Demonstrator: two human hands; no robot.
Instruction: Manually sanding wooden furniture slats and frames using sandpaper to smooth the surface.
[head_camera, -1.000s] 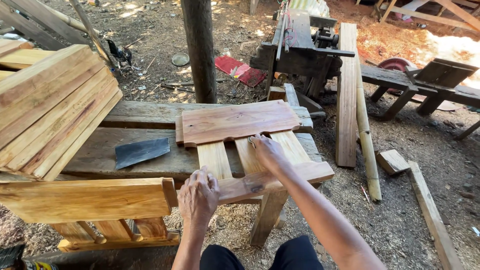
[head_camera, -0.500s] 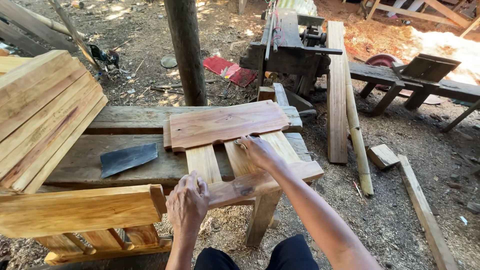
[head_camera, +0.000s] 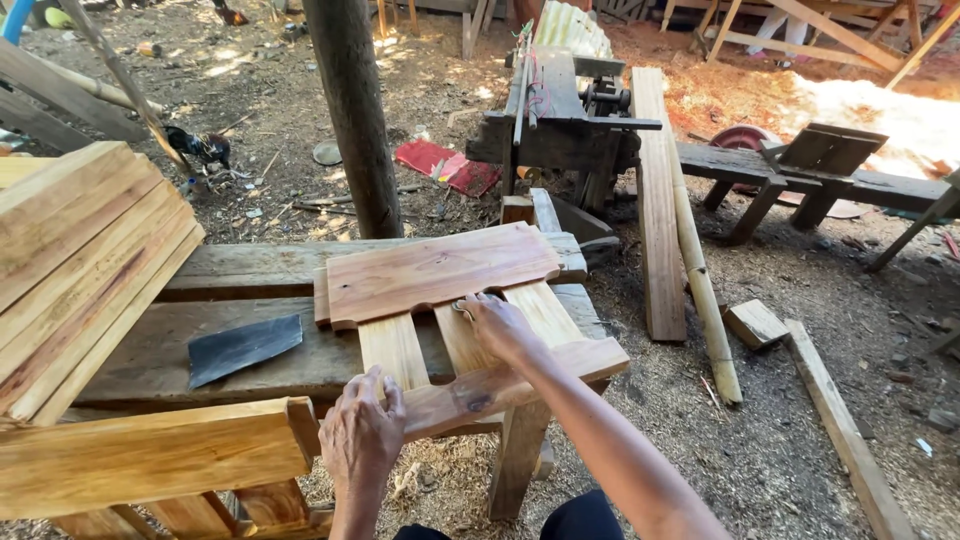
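The slatted wooden frame (head_camera: 470, 340) lies on the weathered workbench (head_camera: 250, 350), its near corner and curved cross rail (head_camera: 520, 385) jutting past the bench's front edge over sawdust-strewn ground; to the right of that overhang the ground lies open as far as a long plank (head_camera: 655, 200) and a bamboo pole (head_camera: 700, 270) lying alongside it; to the left the room is tight, with a stack of pale boards (head_camera: 85, 260) resting on the bench end and a pale wooden rail (head_camera: 150, 460) crossing just below the bench front.

The left hand (head_camera: 362, 435) sits on the near end of the left slat where it meets the cross rail, fingers curled and close together, gripping the wood's edge; the right hand (head_camera: 497, 325) reaches further in, palm down on the middle slats just below the shaped reddish panel (head_camera: 440, 270), fingers slightly spread and pressing on the wood, forearm running back to the lower right.

A dark flat blade (head_camera: 245, 345) lies on the bench left of the frame, well apart from both hands; a thick post (head_camera: 355, 110) stands behind the bench; beyond it a dark woodworking machine (head_camera: 570, 110) stands, and a small wood offcut (head_camera: 755, 322) lies near the pole's lower end.
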